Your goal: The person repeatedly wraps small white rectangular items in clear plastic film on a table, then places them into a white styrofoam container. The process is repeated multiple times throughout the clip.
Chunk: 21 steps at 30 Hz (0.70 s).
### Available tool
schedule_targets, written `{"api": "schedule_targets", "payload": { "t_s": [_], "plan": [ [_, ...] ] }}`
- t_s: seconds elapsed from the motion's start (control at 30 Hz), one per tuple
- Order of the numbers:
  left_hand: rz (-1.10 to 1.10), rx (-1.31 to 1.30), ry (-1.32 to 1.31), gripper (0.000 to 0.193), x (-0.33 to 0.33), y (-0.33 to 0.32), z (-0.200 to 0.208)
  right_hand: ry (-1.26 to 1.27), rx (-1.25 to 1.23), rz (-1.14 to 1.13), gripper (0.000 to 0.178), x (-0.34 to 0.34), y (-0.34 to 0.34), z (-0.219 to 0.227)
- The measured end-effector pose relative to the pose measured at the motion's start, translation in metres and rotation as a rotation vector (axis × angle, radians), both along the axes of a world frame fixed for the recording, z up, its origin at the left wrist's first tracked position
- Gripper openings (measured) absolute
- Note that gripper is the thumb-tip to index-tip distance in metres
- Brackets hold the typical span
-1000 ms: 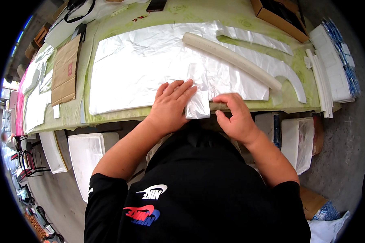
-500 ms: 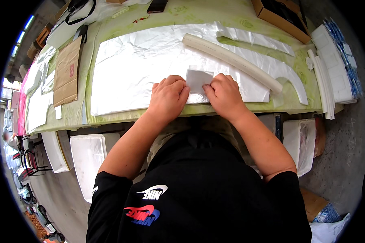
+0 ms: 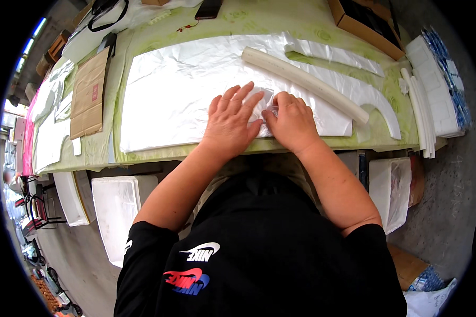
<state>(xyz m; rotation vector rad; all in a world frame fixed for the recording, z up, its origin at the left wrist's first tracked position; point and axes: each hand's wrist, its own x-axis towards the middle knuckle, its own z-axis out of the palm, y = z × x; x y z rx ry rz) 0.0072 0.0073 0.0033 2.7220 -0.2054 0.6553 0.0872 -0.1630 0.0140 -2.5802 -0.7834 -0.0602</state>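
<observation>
My left hand (image 3: 231, 122) lies with its fingers spread over a flat white plastic carrier bag (image 3: 169, 100). Close beside it, my right hand (image 3: 292, 122) is closed, thumb against fingers, on the edge of a small, thin greyish-white sheet (image 3: 266, 95). Most of that sheet is covered by my hands. The bag's two curved handle strips stretch to the right. Across the bag, beyond my right hand, a long cream-coloured tube (image 3: 304, 82) lies at a slant.
A green patterned cloth covers the table (image 3: 238, 26). Flat brown cardboard (image 3: 89, 100) lies at left, a dark phone (image 3: 209, 8) at the far side. An open cardboard box (image 3: 362, 26) stands at far right, with white rolls (image 3: 415, 105) below it. White bins (image 3: 116, 211) stand underneath.
My left hand has let go of the small sheet and opened out flat, moving slightly right and over it. The sheet now lies lower, crumpled between my hands. My right hand has hardly moved.
</observation>
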Motion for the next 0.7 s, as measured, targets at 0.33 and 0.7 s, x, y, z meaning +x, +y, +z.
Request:
{"api": "schedule_targets", "payload": {
  "t_s": [0.33, 0.7],
  "plan": [
    [-0.174, -0.223, 0.059, 0.049, -0.048, -0.009, 0.015, 0.292, -0.215, 0.046, 0.059, 0.021, 0.009, 0.039],
    [0.23, -2.12, 0.581, 0.034, -0.11, -0.01, -0.021, 0.358, 0.134, 0.348, 0.052, -0.072, 0.009, 0.033]
  ]
}}
